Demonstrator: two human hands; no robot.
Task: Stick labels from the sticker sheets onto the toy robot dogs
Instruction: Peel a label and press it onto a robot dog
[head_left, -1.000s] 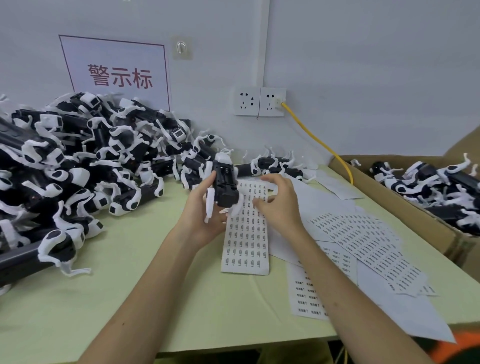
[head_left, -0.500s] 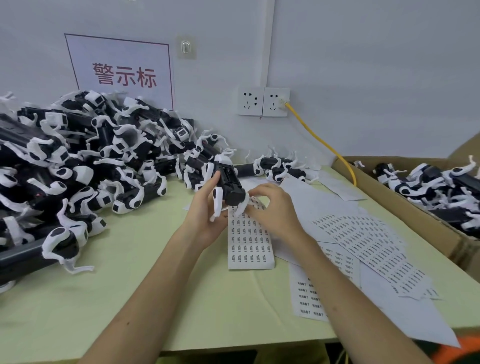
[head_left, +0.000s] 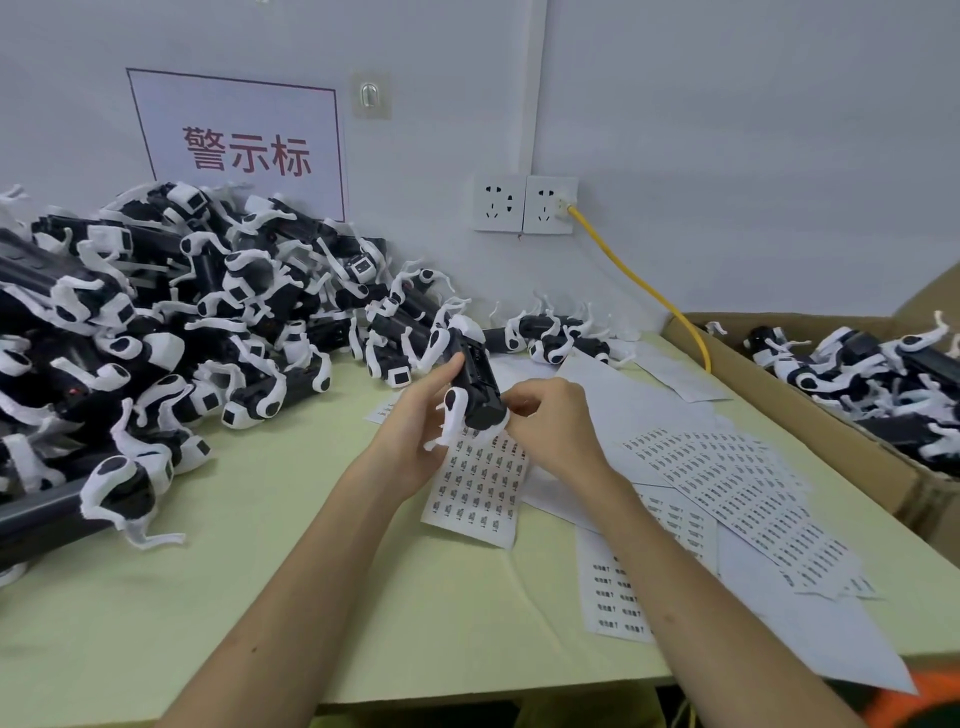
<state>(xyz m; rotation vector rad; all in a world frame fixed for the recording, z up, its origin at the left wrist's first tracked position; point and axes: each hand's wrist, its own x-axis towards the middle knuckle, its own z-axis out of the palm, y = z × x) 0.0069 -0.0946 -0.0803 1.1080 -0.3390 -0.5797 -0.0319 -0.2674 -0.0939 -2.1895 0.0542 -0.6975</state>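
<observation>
Black-and-white toy robot dog (head_left: 475, 384) is held above the green table (head_left: 260, 597), just past centre, at 12 o'clock of the sticker sheet (head_left: 478, 488) that lies flat beneath it. It is gripped round the body by the left hand (head_left: 415, 436), with the thumb along its side. The right hand (head_left: 556, 431) is closed in a pinch against the dog's near end. Whether a label sits between those fingertips cannot be told, too small. Step is judged as one label being placed or pressed onto this dog

Progress, as judged:
- big pile of dogs (head_left: 156, 338) at 9–10 o'clock is taken as unlabelled stock
- cardboard box (head_left: 779, 395) at 3 o'clock holds a smaller batch, taken as finished
- a few more dogs (head_left: 556, 338) are seen at 1 o'clock by the wall
- the pile far outweighs the box, so most of the task is reckoned left

Label supply is not seen as a limit. More sheets (head_left: 737, 483) are fanned at 4 o'clock with printed rows across them, and one sheet with larger print (head_left: 618, 587) lies at 5 o'clock. Labels on dogs in the pile or box cannot be made out, so the done/undone split is inference only
</observation>
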